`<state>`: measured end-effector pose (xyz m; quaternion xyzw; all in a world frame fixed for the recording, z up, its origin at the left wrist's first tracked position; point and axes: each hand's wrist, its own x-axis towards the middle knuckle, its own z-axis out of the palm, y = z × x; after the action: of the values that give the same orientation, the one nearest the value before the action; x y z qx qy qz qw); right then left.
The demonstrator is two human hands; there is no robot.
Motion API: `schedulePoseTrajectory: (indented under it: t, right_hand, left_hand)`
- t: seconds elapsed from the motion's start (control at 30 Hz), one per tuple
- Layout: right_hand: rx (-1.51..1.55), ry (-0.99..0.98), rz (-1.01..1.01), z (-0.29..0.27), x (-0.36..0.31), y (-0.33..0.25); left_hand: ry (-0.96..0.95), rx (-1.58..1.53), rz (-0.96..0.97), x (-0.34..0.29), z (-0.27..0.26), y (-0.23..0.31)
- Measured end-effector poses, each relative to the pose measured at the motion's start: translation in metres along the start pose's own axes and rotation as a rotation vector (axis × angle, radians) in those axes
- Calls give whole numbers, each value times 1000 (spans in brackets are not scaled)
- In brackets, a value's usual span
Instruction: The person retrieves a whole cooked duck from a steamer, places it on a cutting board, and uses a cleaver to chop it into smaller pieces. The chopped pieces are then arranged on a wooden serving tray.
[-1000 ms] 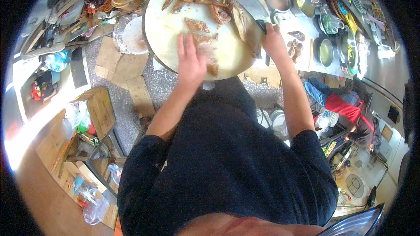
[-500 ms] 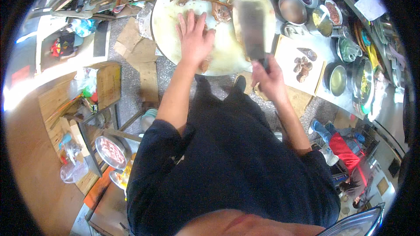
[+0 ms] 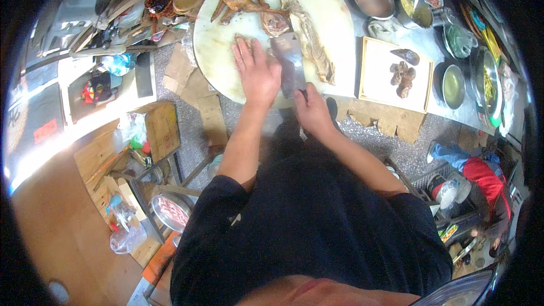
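Observation:
On a round white chopping board (image 3: pixel 334 17) my left hand (image 3: pixel 258 76) lies flat, fingers stretched forward and pressing on a piece of brown meat that it mostly covers. My right hand (image 3: pixel 315 114) is closed round the dark handle of a cleaver (image 3: pixel 289 63). Its broad blade rests or hovers just right of my left hand; contact with the meat cannot be made out. Ahead of the blade lies a chunk of cut meat (image 3: pixel 276 23). Longer browned pieces with bone (image 3: pixel 242 1) are farther off. A long pale, bony strip (image 3: pixel 313 44) lies to the blade's right.
Right of the board, a wood-edged white tray (image 3: pixel 374 88) holds dark brown pieces. Past it stand a bowl of pale liquid (image 3: pixel 453 86) and several metal bowls. At left is a basin of sliced meat (image 3: pixel 170 212). A person in red (image 3: pixel 487 184) is at the lower right.
My right hand has brought the cleaver leftward, from over the pale strip to beside my left hand, uncovering the strip. My left hand stays flat on the meat. The view has shifted slightly.

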<state>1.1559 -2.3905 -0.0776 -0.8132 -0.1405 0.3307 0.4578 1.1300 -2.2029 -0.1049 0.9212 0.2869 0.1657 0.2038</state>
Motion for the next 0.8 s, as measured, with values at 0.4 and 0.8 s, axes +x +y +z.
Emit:
schedulePoseTrajectory:
  t: [0.4,0.8]
  right_hand:
    - [224,-123,69,34,18,-16]
    - [109,-58,-226,37,23,-60]
  left_hand:
    - [117,-213,-18,4,-3,-11]
    - [252,-559,-36,25,-33,-6]
